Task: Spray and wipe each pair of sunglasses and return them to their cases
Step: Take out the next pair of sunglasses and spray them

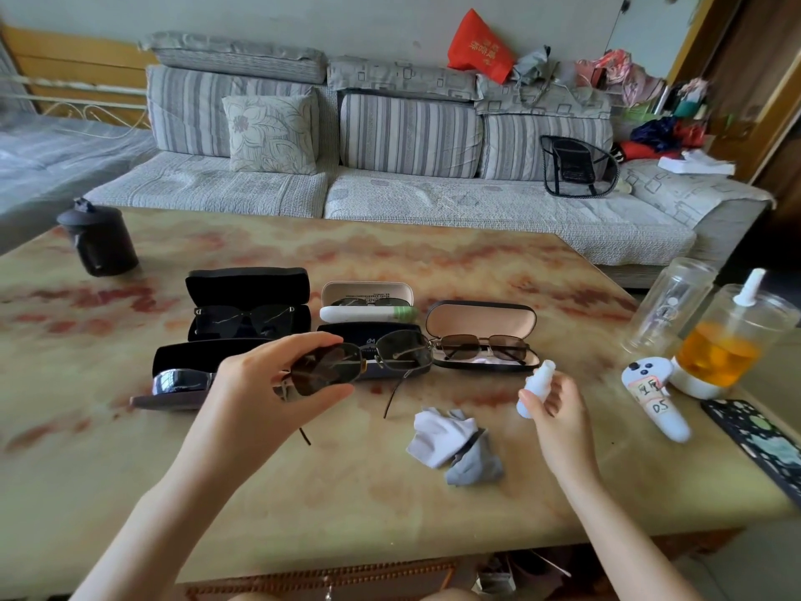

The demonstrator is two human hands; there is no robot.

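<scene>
My left hand (264, 375) grips a pair of brown-lensed metal sunglasses (390, 351) by its left lens, held above the table with the arms hanging down. My right hand (552, 394) holds a small white spray bottle (535, 383), nozzle pointing up and left toward the glasses. A crumpled grey-white cloth (453, 444) lies on the table between my hands. Behind stand several open cases: a black one with dark sunglasses (249, 316), a white one (368, 308), a dark blue one (368, 338) behind the held pair, a beige-lined one with brown glasses (483, 347), and a black one at the left (182, 375).
A dark lidded pot (99, 240) stands at the table's back left. At the right are a clear glass jar (665, 312), a jar of orange liquid (728, 340), a white controller (654, 394) and a dark patterned phone (756, 440). A sofa (390, 197) runs behind the table.
</scene>
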